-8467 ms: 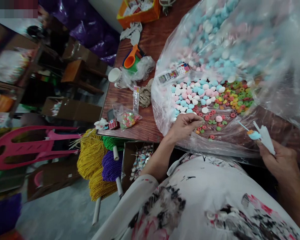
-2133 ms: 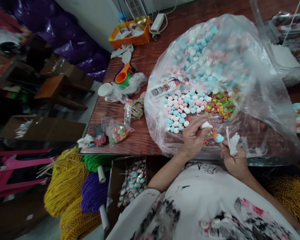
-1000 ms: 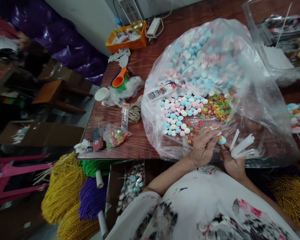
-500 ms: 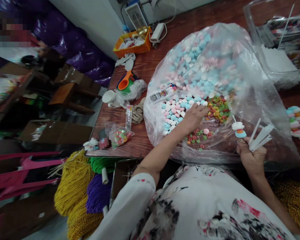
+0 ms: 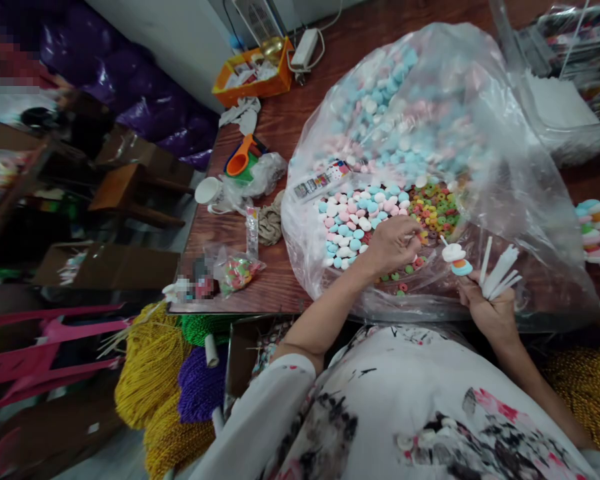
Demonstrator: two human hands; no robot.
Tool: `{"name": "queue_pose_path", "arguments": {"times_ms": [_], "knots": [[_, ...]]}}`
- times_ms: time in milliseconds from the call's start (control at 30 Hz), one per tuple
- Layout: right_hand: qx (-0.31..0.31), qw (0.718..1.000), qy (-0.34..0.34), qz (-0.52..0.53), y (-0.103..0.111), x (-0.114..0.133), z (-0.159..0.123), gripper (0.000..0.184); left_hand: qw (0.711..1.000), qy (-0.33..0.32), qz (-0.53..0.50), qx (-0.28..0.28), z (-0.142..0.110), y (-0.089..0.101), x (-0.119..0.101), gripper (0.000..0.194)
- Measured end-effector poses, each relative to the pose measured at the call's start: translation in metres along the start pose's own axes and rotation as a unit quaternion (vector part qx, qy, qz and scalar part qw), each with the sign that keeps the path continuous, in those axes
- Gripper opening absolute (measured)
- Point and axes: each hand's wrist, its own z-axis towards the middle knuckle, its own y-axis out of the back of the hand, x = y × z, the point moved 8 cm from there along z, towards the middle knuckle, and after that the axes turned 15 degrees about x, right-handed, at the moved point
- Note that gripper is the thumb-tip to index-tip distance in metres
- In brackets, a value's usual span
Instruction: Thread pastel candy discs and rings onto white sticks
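head view: the right hand (image 5: 487,303) grips a threaded stick (image 5: 456,259), tip up, apparently leaving the end clear; white sticks (image 5: 503,273) fan out beside it. the left hand (image 5: 393,243) is curled, contents unclear, with round sweets (image 5: 353,223) to its left.

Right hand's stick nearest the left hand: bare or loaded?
Loaded: white, orange and blue pieces are stacked on it, just beside the right hand.
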Motion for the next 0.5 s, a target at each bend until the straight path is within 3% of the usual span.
{"name": "queue_pose_path", "arguments": {"times_ms": [100, 200, 267, 500], "knots": [[0.014, 1.000, -0.011, -0.024, -0.005, -0.001, -0.001, 0.036, 0.987, 0.082, -0.126, -0.048, -0.009, 0.003, 0.011, 0.013], [0.031, 0.998, 0.002, -0.062, -0.009, 0.003, -0.001, 0.038, 0.943, 0.141, -0.295, -0.063, -0.018, -0.004, 0.020, 0.008], [0.037, 0.995, 0.014, -0.088, -0.012, 0.006, -0.001, 0.040, 0.909, 0.152, -0.380, -0.075, -0.023, -0.009, 0.019, 0.006], [0.027, 0.992, 0.022, -0.120, -0.009, 0.011, -0.005, 0.038, 0.837, 0.163, -0.511, -0.110, -0.041, -0.015, 0.012, 0.010]]}}
